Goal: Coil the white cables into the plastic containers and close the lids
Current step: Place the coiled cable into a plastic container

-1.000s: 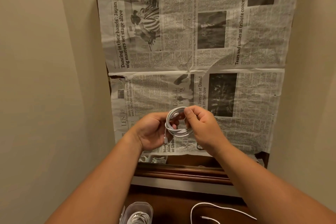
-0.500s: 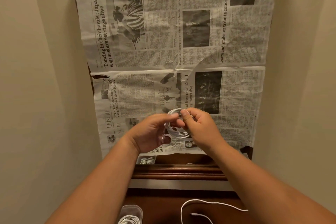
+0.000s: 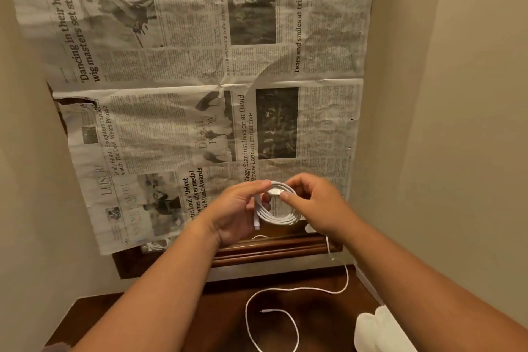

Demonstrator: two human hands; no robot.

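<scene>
- A person's two bare hands hold a coiled white cable (image 3: 276, 210) in mid-air, above the far edge of a dark wooden table (image 3: 160, 320) and in front of newspaper sheets (image 3: 183, 66) that cover the far wall.
- The left hand (image 3: 237, 216) cups the coil from the left, fingers closed around its left side; one white connector (image 3: 256, 221) hangs down from that side, pointing towards the table.
- The right hand (image 3: 317, 203) pinches the other plug end (image 3: 276, 191) between thumb and fingertips at the top of the coil; the plug lies roughly level, pointing left.
- The coil itself is a flattened ring of several turns, its long axis running left to right and its open face turned towards the camera.
- Below the hands, a carved wooden rail (image 3: 274, 248) runs across the scene, the newspaper's lower edge hanging just above it.
- A second white cable (image 3: 288, 290) lies loose on the table, nearer than the hands: it trails down from the right end of the rail and sweeps into an open loop, with its free tip lying inside the loop.
- A pale plastic item (image 3: 377, 328), blurred, sits at the near right edge of the table; what it is cannot be told.
- Plain cream walls (image 3: 457, 94) close in on the left and right.
- Nothing lies between the camera and the coil except the person's own fingers, which hide parts of its left and right sides.
</scene>
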